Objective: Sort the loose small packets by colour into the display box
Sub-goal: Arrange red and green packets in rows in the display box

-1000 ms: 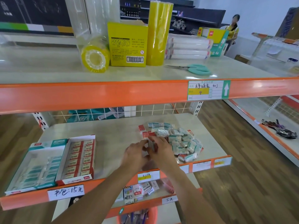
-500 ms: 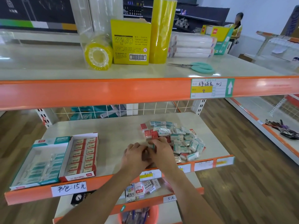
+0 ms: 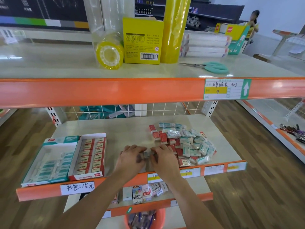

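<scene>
pinching together, the left hand (image 3: 132,158) and right hand (image 3: 162,158) clamp a small blocky packet (image 3: 147,154) between them. at two o'clock lies the glossy red and teal heap (image 3: 184,142); at nine o'clock, the rectangular cardboard display box (image 3: 66,158).

Both hands (image 3: 145,157) — now nearer the shelf's (image 3: 102,129) front edge, clear of the pile (image 3: 183,141).

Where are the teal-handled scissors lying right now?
In the head view, the scissors lie on the top shelf, right of the yellow box.
</scene>
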Demonstrator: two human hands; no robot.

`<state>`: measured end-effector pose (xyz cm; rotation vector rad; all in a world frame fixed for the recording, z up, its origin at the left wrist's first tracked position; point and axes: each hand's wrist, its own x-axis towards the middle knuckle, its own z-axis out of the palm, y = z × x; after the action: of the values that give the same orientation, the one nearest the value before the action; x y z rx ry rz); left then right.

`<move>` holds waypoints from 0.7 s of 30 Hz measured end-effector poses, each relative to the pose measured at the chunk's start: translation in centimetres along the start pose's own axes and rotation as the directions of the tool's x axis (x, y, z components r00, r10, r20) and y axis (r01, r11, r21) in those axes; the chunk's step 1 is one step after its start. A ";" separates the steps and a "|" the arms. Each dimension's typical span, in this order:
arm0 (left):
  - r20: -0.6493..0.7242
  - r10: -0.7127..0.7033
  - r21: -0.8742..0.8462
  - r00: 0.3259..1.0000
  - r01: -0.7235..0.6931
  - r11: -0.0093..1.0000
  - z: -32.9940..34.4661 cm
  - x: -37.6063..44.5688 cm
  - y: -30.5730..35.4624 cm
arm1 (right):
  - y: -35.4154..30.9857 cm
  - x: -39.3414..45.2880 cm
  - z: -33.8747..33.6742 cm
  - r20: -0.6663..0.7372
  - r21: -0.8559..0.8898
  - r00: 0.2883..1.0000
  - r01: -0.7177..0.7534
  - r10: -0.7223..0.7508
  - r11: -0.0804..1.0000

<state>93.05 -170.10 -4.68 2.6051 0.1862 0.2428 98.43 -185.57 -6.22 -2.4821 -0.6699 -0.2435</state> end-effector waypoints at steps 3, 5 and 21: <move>-0.031 0.007 -0.043 0.999 -0.008 0.999 -0.1 -0.4 -0.5 | 0.1 -0.1 0.3 -0.026 -0.009 1.000 0.014 -0.014 1.000; -0.038 -0.002 -0.065 0.999 -0.001 0.998 -0.1 -0.7 -0.6 | 0.1 -0.1 0.4 -0.030 -0.011 0.999 0.021 -0.022 1.000; -0.102 -0.044 -0.167 0.994 0.026 0.986 -0.2 -1.1 -0.3 | -0.3 -0.3 -0.3 -0.033 0.147 0.999 -0.026 0.032 0.989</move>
<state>91.89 -169.93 -4.82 2.4238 0.2386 0.3677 98.03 -185.57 -5.92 -2.3396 -0.6141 -0.2186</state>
